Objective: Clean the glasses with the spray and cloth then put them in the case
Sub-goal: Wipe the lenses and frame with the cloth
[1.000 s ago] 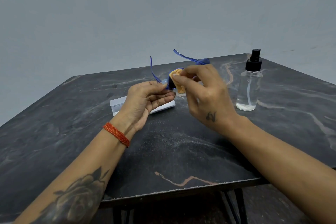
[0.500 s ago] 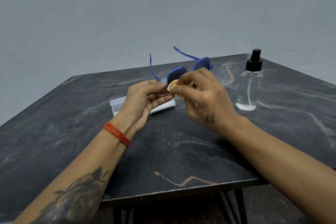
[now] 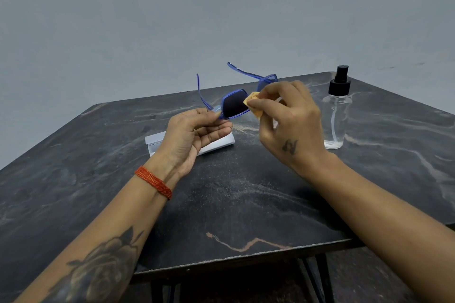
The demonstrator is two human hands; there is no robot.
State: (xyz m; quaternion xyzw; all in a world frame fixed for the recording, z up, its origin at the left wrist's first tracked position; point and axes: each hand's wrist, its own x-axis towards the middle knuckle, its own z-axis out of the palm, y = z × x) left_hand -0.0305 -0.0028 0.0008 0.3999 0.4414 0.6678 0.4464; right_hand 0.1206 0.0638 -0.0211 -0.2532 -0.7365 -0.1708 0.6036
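While the left hand (image 3: 194, 130) pinches the glasses (image 3: 234, 106) above the bench (image 3: 246, 204), the right hand (image 3: 290, 115) pinches the cloth (image 3: 253, 103) against a lens; light circular strokes should avoid smears.

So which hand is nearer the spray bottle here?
Right. The right hand, pinching the orange cloth against the blue sunglasses, is just left of the spray bottle. The left hand grips the sunglasses' far corner, farther away over the white case.

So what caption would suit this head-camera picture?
Left hand holds blue glasses while right hand wipes a lens with an orange cloth.
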